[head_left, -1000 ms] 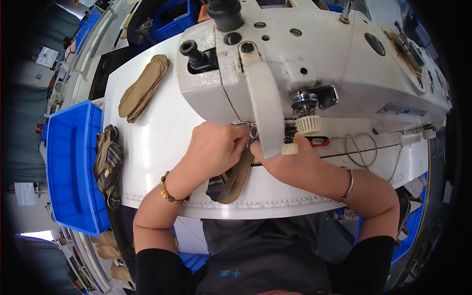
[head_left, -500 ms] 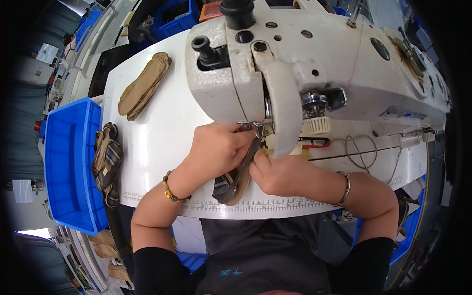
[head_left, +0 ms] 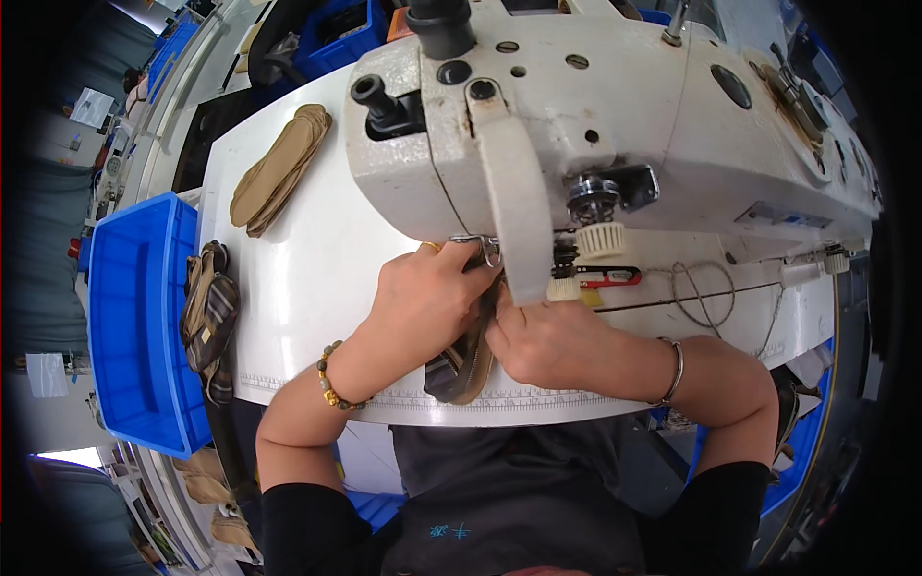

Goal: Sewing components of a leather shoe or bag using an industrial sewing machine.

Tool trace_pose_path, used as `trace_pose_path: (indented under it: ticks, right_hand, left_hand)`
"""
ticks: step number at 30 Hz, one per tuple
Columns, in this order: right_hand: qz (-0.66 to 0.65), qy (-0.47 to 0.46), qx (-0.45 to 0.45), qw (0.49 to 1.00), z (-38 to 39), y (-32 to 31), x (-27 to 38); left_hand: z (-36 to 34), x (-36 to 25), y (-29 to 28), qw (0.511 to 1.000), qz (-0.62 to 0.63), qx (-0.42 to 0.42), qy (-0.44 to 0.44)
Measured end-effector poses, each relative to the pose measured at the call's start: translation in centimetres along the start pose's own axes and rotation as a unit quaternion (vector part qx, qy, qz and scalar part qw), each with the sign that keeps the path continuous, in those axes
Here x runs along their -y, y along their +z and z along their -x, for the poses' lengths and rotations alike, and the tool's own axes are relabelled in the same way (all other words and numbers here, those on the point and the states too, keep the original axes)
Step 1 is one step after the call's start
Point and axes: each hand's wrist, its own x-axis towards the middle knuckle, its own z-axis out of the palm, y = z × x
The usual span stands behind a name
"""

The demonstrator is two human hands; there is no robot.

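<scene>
At the sewing machine's (head_left: 595,106) needle end, both my hands hold a shoe upper in dark plaid fabric (head_left: 451,374) with a tan sole piece along its edge. My left hand (head_left: 423,298) pinches its far left side, fingertips close by the presser foot (head_left: 490,252). From the other side my right hand (head_left: 547,341) grips the edge, thumb and fingers pressed together. The upper's near end sticks out between my wrists over the table's ruler strip. The machine's white lever and my fingers hide the stitching point.
A stack of tan insoles (head_left: 279,173) lies at the table's far left. Plaid uppers (head_left: 208,317) hang over the left edge beside a blue bin (head_left: 144,326). Red-handled thread snips (head_left: 613,276) and a loop of cord (head_left: 706,296) lie right of the needle.
The shoe upper has turned slightly, its near end shifting a little right. My left hand has turned with it; my right hand has barely moved. The machine head appears further left in view.
</scene>
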Motion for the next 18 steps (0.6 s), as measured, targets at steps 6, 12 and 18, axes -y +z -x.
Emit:
trace_pose_path:
  ticks: [6, 12, 18]
  right_hand:
    - [0.022, 0.003, -0.017, 1.0, -0.1, -0.4, -0.5]
    - [-0.024, 0.013, 0.04, 0.999, 0.0, -0.9, -0.6]
    - [0.024, -0.014, 0.078, 0.997, 0.3, -1.9, 1.6]
  left_hand:
    - [-0.4, -0.1, -0.1, 0.997, 0.043, 0.036, -0.051]
    - [0.3, -0.7, -1.9, 0.994, -0.041, -0.078, 0.06]
    - [2.4, -1.0, -0.6, 0.991, -0.011, -0.076, 0.113]
